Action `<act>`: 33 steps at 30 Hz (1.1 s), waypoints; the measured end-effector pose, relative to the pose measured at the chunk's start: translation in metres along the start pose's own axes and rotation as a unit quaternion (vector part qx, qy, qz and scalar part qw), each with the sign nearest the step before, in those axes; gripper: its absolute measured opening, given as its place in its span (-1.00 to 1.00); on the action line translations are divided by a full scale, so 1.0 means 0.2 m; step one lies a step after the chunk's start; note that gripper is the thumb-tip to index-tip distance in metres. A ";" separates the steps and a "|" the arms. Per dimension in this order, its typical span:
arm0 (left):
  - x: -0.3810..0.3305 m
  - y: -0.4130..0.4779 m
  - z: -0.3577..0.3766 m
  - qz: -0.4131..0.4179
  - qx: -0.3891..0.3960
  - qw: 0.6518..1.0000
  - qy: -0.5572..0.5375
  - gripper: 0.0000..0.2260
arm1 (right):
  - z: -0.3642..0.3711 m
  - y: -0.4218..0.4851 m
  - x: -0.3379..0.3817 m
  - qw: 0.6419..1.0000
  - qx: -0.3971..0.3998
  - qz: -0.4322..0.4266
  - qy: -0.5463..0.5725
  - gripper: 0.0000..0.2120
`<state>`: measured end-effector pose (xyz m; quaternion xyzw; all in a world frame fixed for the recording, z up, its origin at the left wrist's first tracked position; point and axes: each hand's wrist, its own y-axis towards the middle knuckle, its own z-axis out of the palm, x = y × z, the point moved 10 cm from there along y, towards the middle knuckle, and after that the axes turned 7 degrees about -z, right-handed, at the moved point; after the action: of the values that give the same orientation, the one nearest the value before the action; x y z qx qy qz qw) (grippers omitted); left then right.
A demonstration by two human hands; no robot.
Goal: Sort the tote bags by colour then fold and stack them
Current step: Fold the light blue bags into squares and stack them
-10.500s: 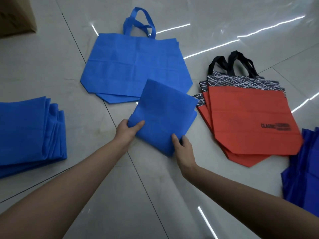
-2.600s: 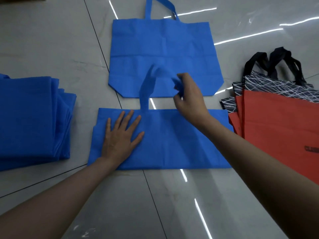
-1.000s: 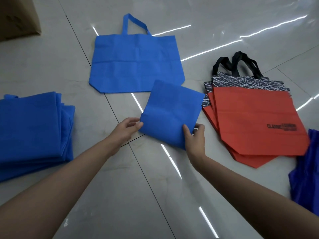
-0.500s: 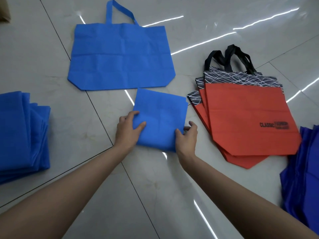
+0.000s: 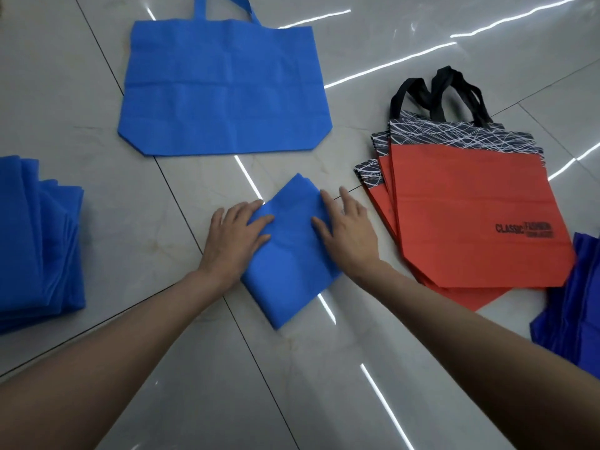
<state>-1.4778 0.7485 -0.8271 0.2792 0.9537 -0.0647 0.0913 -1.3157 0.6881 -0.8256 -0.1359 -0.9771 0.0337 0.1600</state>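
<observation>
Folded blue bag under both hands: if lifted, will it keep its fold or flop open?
Probably floppy: the folded blue bag rumples between the left hand and right hand pressing it flat. It may spring open unless pinched, since the layers of the folded stack fan apart at their edges. On the glossy floor it could slide when pushed.

Matt cloth folded bag (image 5: 290, 264); glossy tiled floor (image 5: 162, 206).

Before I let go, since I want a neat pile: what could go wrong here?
The left hand and right hand press the folded bag flat; it may spring open once released. The blue stack on the left fans out at its edges, so another bag could slide off.
</observation>
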 end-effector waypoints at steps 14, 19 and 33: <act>-0.12 -0.20 0.21 -0.037 -0.040 0.998 0.026 -0.44 | 0.16 -0.03 0.25 0.966 0.016 -0.256 -0.041 -0.51; -0.11 -0.18 0.21 -0.040 -0.025 0.999 0.017 -0.43 | 0.25 -0.02 0.21 0.968 0.059 -0.234 -0.075 -0.49; -0.22 -0.44 0.27 -0.045 -0.038 0.998 0.024 -0.47 | 0.23 -0.24 0.00 0.996 0.044 0.003 -0.074 -0.44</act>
<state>-1.4822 0.6421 -0.8631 0.2340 0.9689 -0.0263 0.0763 -1.3421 0.6408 -0.8638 -0.1287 -0.9835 0.0868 0.0931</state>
